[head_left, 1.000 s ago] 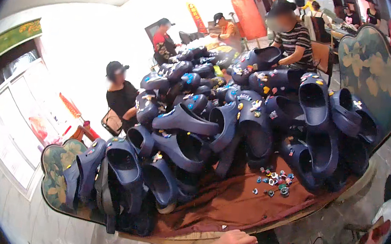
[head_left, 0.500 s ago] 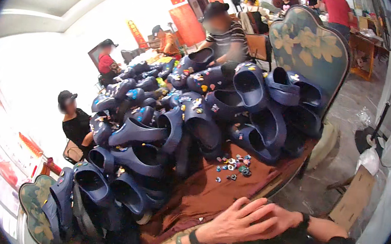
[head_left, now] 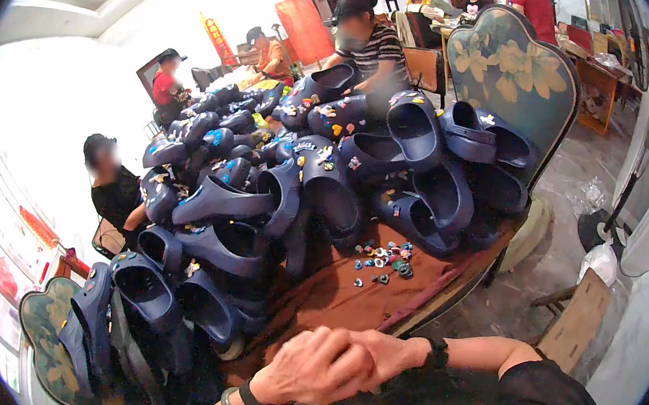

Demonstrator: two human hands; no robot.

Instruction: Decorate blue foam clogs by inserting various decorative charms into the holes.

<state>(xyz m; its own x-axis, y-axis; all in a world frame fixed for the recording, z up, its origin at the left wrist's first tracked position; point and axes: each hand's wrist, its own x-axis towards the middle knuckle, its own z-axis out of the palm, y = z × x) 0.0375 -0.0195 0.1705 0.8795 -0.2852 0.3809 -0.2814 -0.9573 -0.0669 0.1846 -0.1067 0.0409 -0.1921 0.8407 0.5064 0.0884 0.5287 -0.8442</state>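
Observation:
My two hands meet in front of my body, just off the near edge of the cloth-covered bed or bench. My left hand (head_left: pixel 309 370), with a black band and a green bangle at its wrist, has its fingers curled against my right hand (head_left: pixel 391 357). The right wrist wears a black watch or band, and that hand's fingers are mostly hidden behind the left. No object shows between them. Beyond the hands, several small coloured shoe charms (head_left: pixel 386 259) lie loose on the brown cloth (head_left: pixel 331 287). A big heap of navy clogs (head_left: pixel 333 199), many decorated with charms, covers most of the surface.
A floral padded headboard (head_left: pixel 512 68) rises at the far right, and a matching end panel (head_left: pixel 46 323) stands at the near left. People sit around the heap, one in a striped shirt (head_left: pixel 382 49). A wooden stool (head_left: pixel 575 319) stands on the floor at right.
My hands have shifted left and slightly down. The left fingers, stretched over the right hand before, are now curled against it. The view has shifted a little; the clogs and charms appear unmoved.

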